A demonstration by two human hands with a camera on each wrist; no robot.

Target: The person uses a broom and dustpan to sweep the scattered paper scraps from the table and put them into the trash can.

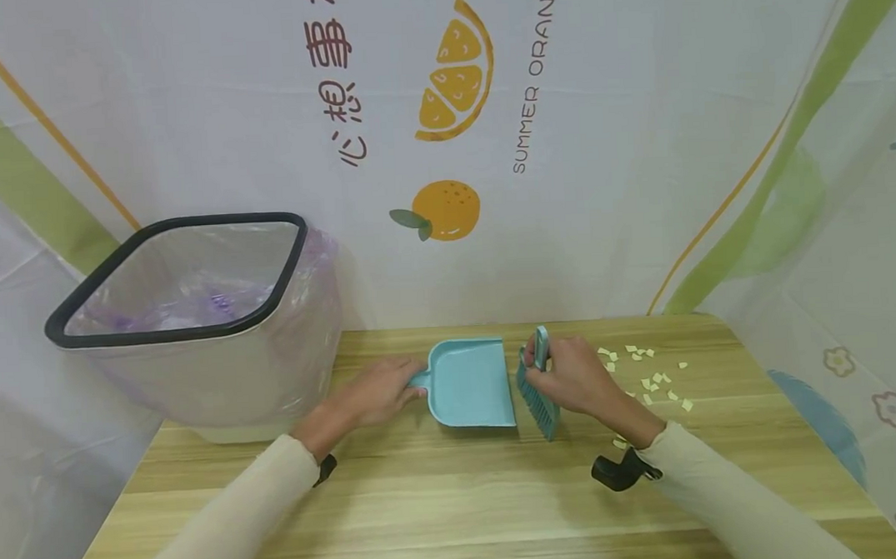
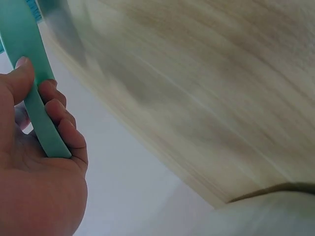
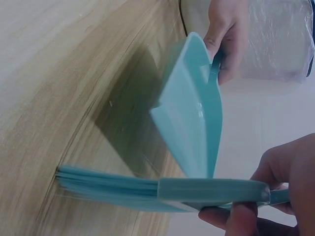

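My left hand (image 1: 384,391) grips the short handle of a light blue dustpan (image 1: 471,384), whose open edge faces right. In the left wrist view the fingers and thumb wrap the handle (image 2: 42,118). Seen from the right wrist, the pan (image 3: 189,108) is tilted and casts a shadow on the wood. My right hand (image 1: 572,372) holds a matching blue hand brush (image 1: 537,401) just right of the pan's edge. The brush's bristles (image 3: 108,187) point down to the tabletop. Small pale yellow paper scraps (image 1: 655,380) lie scattered to the right of my right hand.
A white trash bin (image 1: 220,381) with a black rim and a clear purplish liner stands at the left on the wood-grain table (image 1: 458,504). Behind the table hangs a white cloth (image 1: 603,223) printed with oranges. One scrap (image 1: 619,444) lies near the right wrist.
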